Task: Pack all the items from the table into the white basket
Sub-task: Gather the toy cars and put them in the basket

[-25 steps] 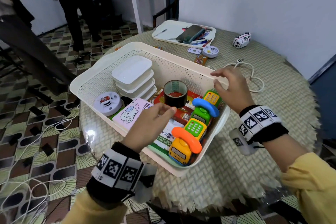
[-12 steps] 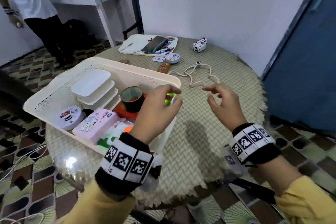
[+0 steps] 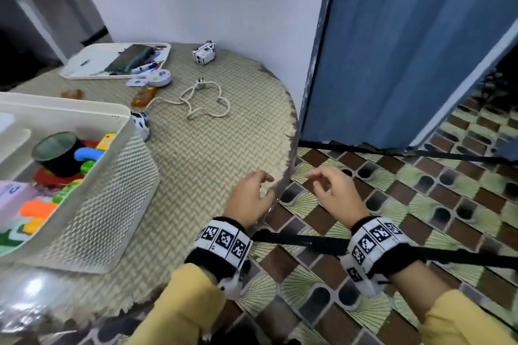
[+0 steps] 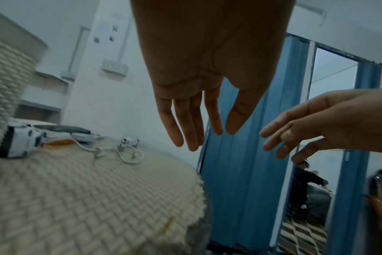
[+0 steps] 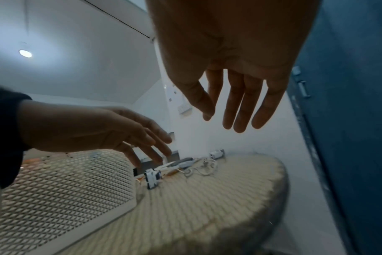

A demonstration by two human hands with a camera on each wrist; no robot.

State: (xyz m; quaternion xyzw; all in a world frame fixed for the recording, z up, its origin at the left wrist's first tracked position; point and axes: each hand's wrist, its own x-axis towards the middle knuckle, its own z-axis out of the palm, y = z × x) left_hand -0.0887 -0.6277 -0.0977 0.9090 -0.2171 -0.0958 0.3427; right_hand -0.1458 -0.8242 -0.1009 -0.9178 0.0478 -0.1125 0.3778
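The white basket (image 3: 92,176) stands at the left of the round table and holds a tape roll (image 3: 56,148), toy phones and a pink pack. A small black-and-white toy car (image 3: 141,123) lies against its far right corner. A white cable with a plug (image 3: 207,103), another toy car (image 3: 204,53), an orange packet (image 3: 144,95) and a round white disc (image 3: 159,77) lie on the mat farther back. My left hand (image 3: 260,185) hovers over the table's right edge, fingers relaxed and empty. My right hand (image 3: 322,182) hangs open beyond the edge, over the floor.
A white tray (image 3: 84,64) with pens and a dark case sits at the back left. A blue door (image 3: 392,50) stands close to the table's right side. Black straps (image 3: 308,244) cross the tiled floor below my hands. The woven mat (image 3: 210,154) covers the table.
My view has swung to the right. Both hands have left the basket and moved to the table's right edge, still empty. The basket now sits at the left edge of view.
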